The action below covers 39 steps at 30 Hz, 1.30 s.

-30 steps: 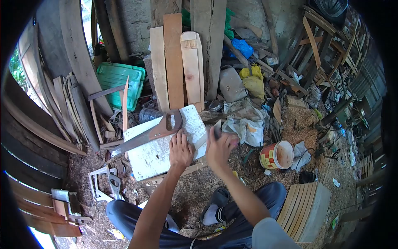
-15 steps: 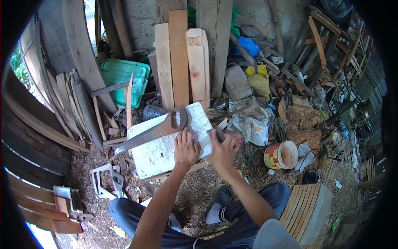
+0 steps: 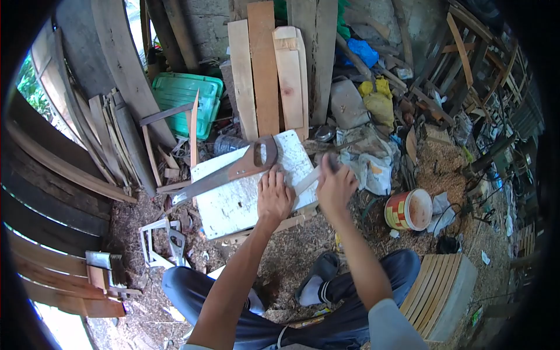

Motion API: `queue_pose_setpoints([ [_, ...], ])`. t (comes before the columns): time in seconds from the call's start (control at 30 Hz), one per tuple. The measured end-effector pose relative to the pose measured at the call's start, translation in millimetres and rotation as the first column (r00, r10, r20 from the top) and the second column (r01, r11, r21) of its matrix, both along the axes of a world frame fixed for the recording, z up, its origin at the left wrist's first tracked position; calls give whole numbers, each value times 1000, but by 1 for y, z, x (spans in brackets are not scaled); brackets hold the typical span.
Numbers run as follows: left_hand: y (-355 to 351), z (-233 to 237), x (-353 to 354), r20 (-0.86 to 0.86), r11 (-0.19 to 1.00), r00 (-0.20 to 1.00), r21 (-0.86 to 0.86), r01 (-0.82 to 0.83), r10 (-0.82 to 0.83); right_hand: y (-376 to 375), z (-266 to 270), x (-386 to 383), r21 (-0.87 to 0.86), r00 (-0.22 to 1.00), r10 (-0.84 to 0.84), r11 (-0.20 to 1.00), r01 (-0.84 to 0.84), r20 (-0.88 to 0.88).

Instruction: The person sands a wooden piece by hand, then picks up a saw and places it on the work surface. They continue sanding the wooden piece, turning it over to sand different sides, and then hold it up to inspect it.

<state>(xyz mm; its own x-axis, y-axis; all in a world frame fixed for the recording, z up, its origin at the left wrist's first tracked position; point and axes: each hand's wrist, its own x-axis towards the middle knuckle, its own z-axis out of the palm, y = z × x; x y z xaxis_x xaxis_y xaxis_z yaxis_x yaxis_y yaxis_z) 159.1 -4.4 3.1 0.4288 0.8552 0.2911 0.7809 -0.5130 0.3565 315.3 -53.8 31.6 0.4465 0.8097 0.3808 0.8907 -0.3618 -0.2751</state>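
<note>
A white, paint-worn board [image 3: 227,201] lies before me with a handsaw [image 3: 224,175] across it, its wooden handle at the back edge. My left hand [image 3: 275,197] rests palm down on the board beside the saw handle, fingers lying flat. From beside its fingers a pale flat blade [image 3: 307,181] reaches over the board's right edge towards my right hand [image 3: 336,189]. That hand is closed round a dark handle at the blade's right end and is slightly blurred. The blade's left end is partly hidden by my left hand.
Planks [image 3: 265,76] lean upright behind the board, near a green crate lid [image 3: 186,102]. At the right stand a red and yellow bucket [image 3: 408,210] and a slatted wooden piece [image 3: 434,291]. A white frame [image 3: 162,242] lies on the shavings at the left.
The whole view has shifted, with the scene now further right and slightly higher. My right hand has turned, its dark handle now pointing up; the reddish thing beside it no longer shows.
</note>
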Motion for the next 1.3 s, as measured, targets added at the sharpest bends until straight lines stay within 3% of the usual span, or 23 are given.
queue_pose_setpoints([
  [0.1,0,0,1,1,1000,1000,23,-7,7,31,5,19,18,997,-63,998,64,-34],
  [0.17,-2,0,1,12,1000,1000,14,-1,1,11,-1,0,13,998,-51,999,51,-38],
  [0.27,2,-8,2,-39,999,999,37,-26,28,-32,-5,-29,66,994,87,994,-91,61],
  [0.33,3,-4,3,-37,1000,999,15,-17,18,-47,-5,-31,120,959,245,966,-229,-141],
  [0.47,1,-4,-1,-8,1000,1000,13,25,-25,9,-4,14,175,985,139,977,-119,-106],
  [0.57,1,-3,0,10,1000,1000,22,17,-17,15,0,15,67,978,109,993,-98,-177],
  [0.63,2,-4,1,-1,1000,1000,16,6,-6,-13,-3,-8,40,981,190,981,-189,-42],
  [0.7,3,-2,3,-23,1000,1000,9,-6,6,-47,-3,-36,127,944,316,944,-304,-92],
  [0.77,1,-3,2,-33,1000,999,-11,-10,10,-42,0,-19,114,927,340,939,-324,-160],
  [0.83,-2,-4,-2,-47,1000,999,-19,-1,1,-10,-5,8,88,992,117,990,-113,-50],
  [0.87,-3,-4,-2,-21,1000,1000,-3,2,-2,2,-2,16,84,992,110,991,-105,-58],
  [0.93,2,-3,1,-13,1000,1000,18,0,0,25,10,33,-41,977,-12,999,4,-214],
  [0.97,2,-2,1,-4,1000,1000,20,0,0,23,8,29,-39,978,-12,999,4,-206],
  [1.03,2,-2,2,30,1000,1000,13,1,-2,4,-4,2,34,997,71,997,-71,6],
  [1.13,3,-7,2,20,999,1000,39,-8,7,-37,1,-35,83,981,191,978,-193,27],
  [1.2,3,-9,1,32,999,999,34,-7,5,-45,3,-29,51,962,240,971,-235,-134],
  [1.27,2,-7,0,23,1000,1000,21,-3,2,-11,-4,1,109,996,75,991,-80,52],
  [1.3,2,-5,1,25,1000,1000,23,0,-1,6,6,15,43,997,3,999,0,-73],
])
